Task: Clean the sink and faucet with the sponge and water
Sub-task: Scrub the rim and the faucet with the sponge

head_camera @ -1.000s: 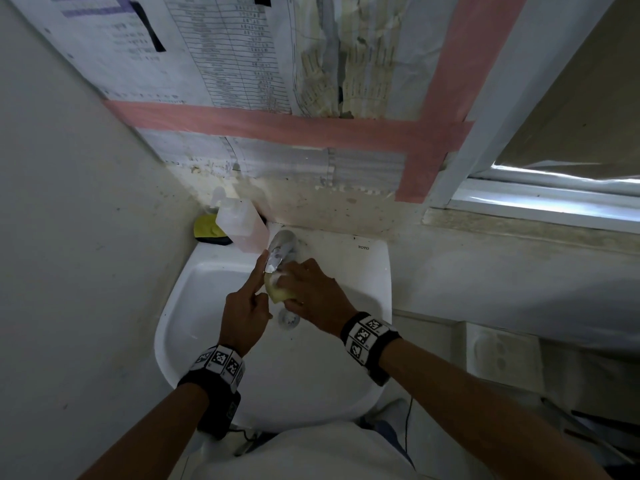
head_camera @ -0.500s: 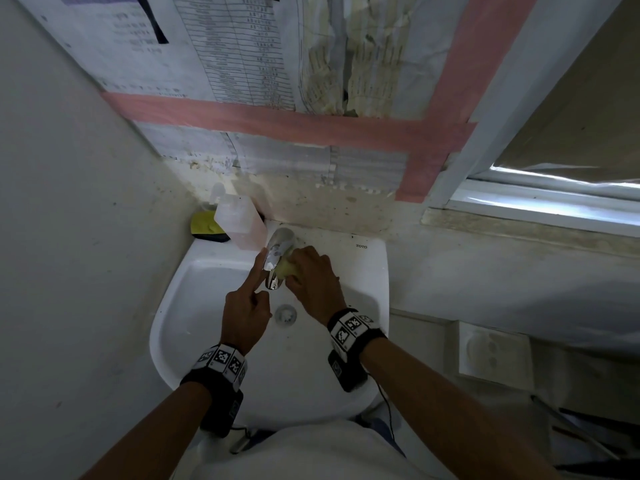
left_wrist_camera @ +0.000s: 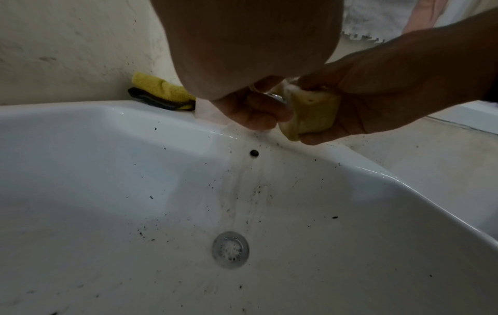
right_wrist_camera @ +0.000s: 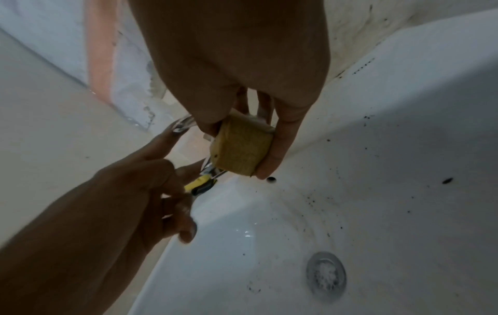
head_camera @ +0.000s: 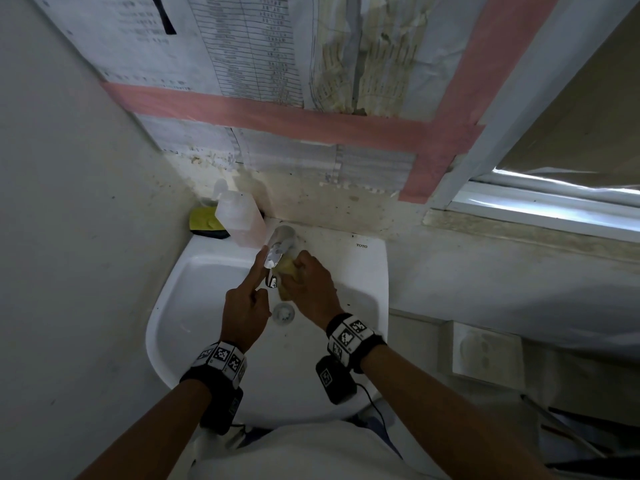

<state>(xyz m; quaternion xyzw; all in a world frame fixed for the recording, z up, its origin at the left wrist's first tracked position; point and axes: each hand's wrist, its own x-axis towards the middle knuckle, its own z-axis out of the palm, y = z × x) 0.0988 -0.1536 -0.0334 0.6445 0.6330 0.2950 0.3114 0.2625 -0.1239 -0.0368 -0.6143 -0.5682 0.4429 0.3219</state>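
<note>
Sponge sits clamped in the right hand, pressed beside the faucet; left hand half-curled, forefinger extended touching the faucet.

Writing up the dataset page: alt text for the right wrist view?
Right hand grips a yellow sponge against the chrome faucet, left hand touching it, above a white sink flecked with dark specks.

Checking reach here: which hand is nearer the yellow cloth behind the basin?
Left. The left hand is at the faucet's near side, toward the yellow cloth; the right hand is beyond the faucet.
</note>
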